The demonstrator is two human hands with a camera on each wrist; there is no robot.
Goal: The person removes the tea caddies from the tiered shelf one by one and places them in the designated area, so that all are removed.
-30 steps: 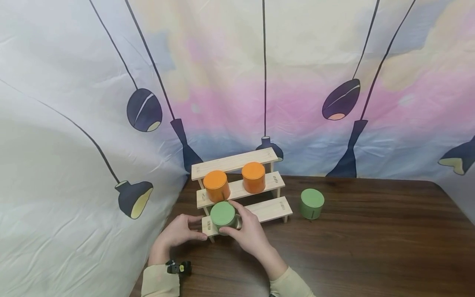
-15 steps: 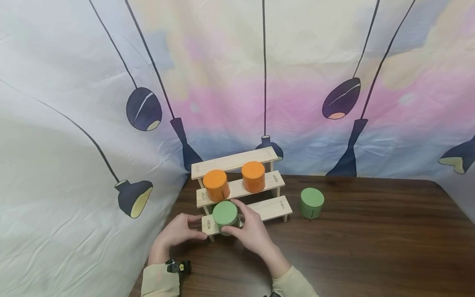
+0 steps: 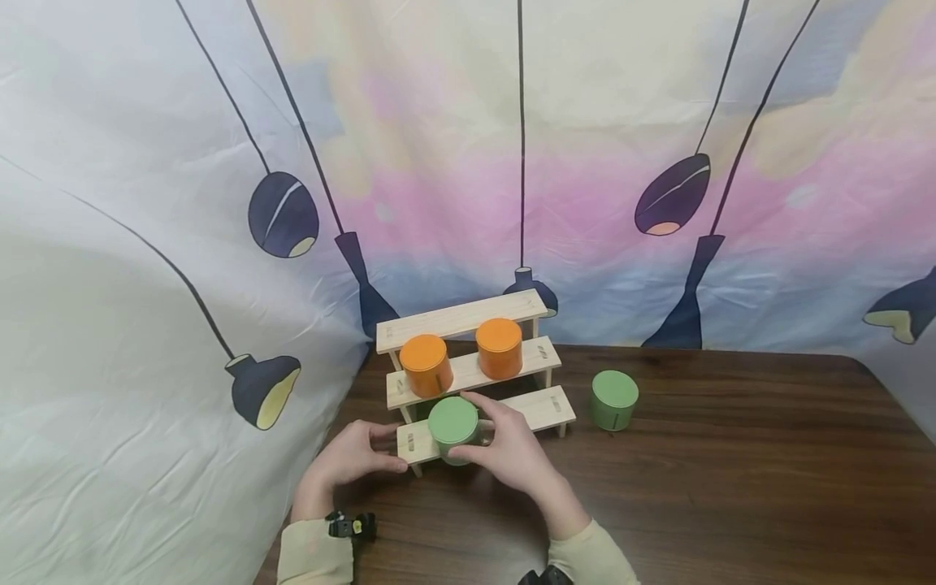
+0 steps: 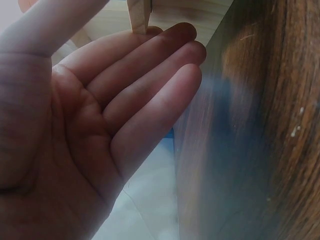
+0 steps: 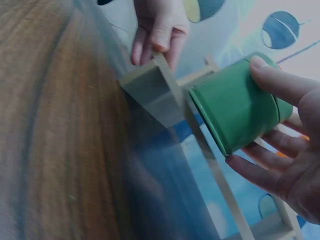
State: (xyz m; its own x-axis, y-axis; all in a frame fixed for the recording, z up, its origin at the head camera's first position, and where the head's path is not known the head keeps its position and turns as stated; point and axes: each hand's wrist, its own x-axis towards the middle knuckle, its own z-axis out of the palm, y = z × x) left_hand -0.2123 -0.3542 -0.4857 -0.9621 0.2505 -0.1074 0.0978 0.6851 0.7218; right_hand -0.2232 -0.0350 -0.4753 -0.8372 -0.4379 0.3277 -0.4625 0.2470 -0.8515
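Placement, apparently: green lidded tin [image 3: 452, 421] at bottom tier [image 3: 541, 409] of three-tier wooden stand [image 3: 462, 320], full contact unclear | right hand [image 3: 514, 448]: fingers curled round tin | left hand [image 3: 353, 451]: fingers straight, touching tier's end | next: probably calls for level seating, then release

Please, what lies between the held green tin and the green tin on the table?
In the head view: the right hand, the lowest shelf's right end, then bare table.
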